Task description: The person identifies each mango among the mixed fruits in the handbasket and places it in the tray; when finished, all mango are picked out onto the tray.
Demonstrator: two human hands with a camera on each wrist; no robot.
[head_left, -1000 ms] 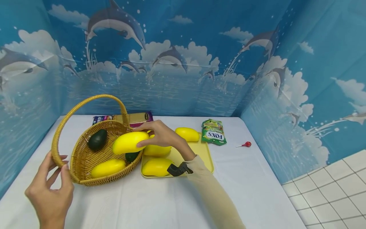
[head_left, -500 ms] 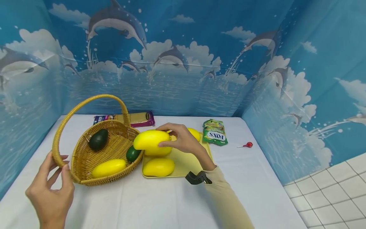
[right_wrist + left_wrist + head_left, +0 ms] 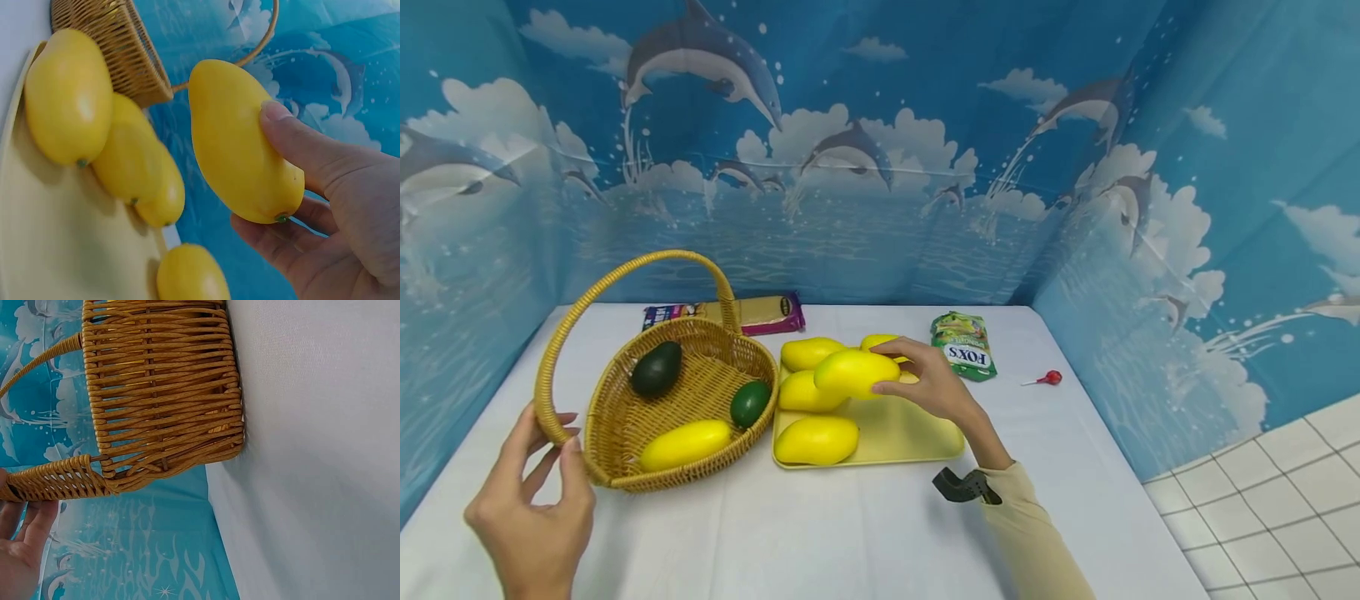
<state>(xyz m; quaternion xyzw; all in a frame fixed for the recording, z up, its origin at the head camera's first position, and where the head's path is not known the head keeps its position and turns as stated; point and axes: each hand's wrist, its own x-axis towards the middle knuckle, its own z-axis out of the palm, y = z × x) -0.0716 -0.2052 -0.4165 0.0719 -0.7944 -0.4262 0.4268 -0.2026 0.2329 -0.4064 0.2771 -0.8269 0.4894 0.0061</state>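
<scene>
My right hand (image 3: 928, 383) grips a yellow mango (image 3: 234, 144) between thumb and fingers, held above the yellow tray (image 3: 910, 433). Several more mangoes lie on that tray; one (image 3: 817, 440) is at its front left and another (image 3: 67, 97) shows large in the right wrist view. On the left, my left hand (image 3: 535, 500) pinches the handle of the wicker basket (image 3: 606, 417) near its base. Inside the basket are a dark avocado (image 3: 657, 368), a greener avocado (image 3: 750, 404) and a long yellow mango (image 3: 685, 444). The left wrist view shows the basket's woven side (image 3: 162, 387).
Behind the basket lies a long purple-ended packet (image 3: 767, 314). A green Fox's sweets bag (image 3: 962, 346) sits just behind the tray's right end, and a red lollipop (image 3: 1052, 377) is farther right. Dolphin-print curtains (image 3: 865, 242) bound the white table at the back and sides.
My right hand has carried the mango rightward, from over the basket's right edge to over the tray. The left hand keeps its place on the basket handle.
</scene>
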